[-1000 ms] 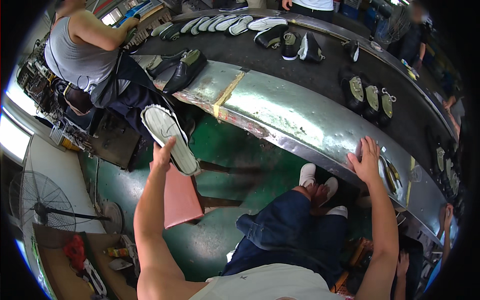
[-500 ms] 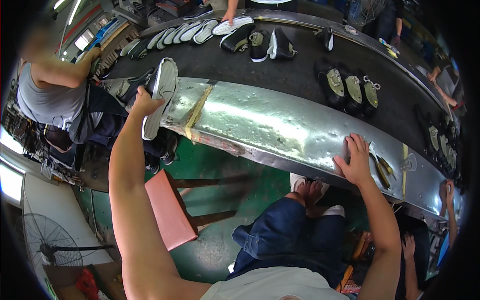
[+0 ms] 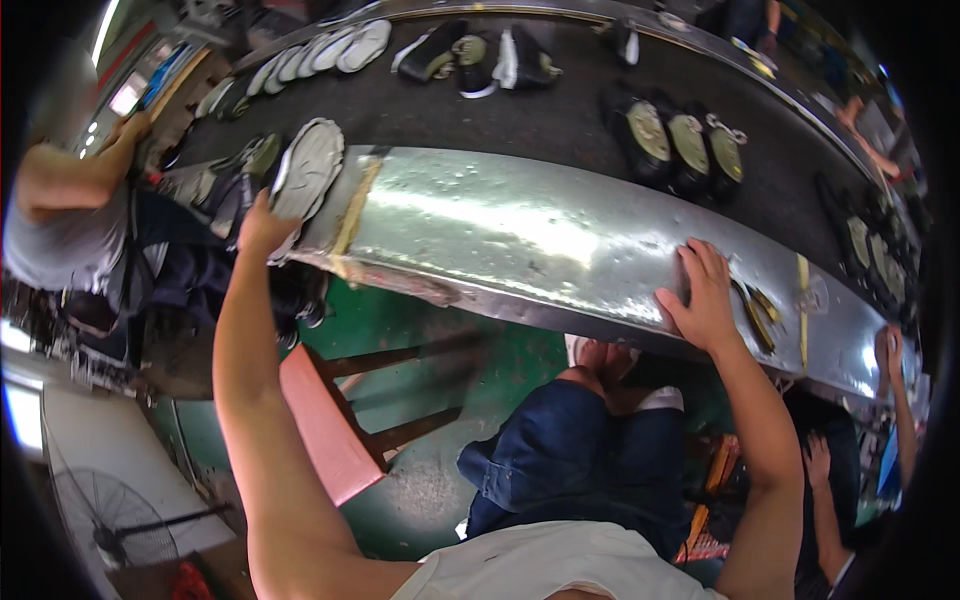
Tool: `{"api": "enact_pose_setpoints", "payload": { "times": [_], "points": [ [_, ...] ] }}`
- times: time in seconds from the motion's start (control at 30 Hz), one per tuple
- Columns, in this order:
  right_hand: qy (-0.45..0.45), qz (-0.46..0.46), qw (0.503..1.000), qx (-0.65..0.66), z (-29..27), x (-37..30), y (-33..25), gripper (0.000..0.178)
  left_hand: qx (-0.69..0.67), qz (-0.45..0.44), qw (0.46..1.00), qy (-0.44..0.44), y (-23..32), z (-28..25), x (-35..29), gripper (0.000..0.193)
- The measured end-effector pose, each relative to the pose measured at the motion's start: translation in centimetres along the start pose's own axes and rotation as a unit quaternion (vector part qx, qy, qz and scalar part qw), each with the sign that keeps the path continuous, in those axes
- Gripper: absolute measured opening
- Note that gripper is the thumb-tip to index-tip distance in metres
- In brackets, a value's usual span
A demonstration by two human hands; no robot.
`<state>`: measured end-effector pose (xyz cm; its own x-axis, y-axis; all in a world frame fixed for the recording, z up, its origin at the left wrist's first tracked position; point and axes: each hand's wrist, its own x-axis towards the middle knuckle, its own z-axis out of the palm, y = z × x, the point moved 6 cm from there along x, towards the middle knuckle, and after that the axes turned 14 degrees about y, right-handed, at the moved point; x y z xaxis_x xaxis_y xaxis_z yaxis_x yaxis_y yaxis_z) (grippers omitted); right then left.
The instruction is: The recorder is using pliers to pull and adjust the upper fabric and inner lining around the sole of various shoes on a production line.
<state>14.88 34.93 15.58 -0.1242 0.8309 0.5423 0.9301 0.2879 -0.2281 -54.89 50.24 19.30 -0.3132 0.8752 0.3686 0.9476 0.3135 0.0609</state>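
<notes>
My left hand is closed around a shoe with its pale sole turned toward me, at the left end of the metal ledge. Other dark shoes lie just beyond it. Fingers spread, my right hand rests on the shiny metal ledge and holds nothing. Close to its right side lie pliers with yellow and dark handles. My left fingers are partly hidden by the shoe.
A dark conveyor belt carries rows of shoes, some sole up, others upright. A co-worker stands at far left. A pink-topped stool is below the ledge; a fan stands lower left. Another person's hand is at right.
The shoe in my left hand has moved left and turned its sole more toward me. A person's hand and the white-soled shoe it touched are gone from the belt's far side. My right hand stays put.
</notes>
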Motion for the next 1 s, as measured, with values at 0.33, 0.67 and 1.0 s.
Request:
{"api": "enact_pose_setpoints", "payload": {
  "times": [0.33,0.67,1.0],
  "points": [
    [0.002,0.005,1.0,0.004,-0.2,0.3,0.2,0.068,-0.104,-0.099,0.983,0.117,-6.0,2.4,-2.7,0.081],
    [0.035,-0.019,0.999,0.013,0.0,-0.1,-0.5,0.062,-0.24,-0.277,0.859,0.357,-11.4,3.9,-4.8,0.069],
    [-0.01,-0.029,1.0,-0.005,1.3,-0.2,-0.1,0.066,-0.086,-0.328,0.921,0.191,-15.0,1.6,-6.1,0.074]
  ]
}}
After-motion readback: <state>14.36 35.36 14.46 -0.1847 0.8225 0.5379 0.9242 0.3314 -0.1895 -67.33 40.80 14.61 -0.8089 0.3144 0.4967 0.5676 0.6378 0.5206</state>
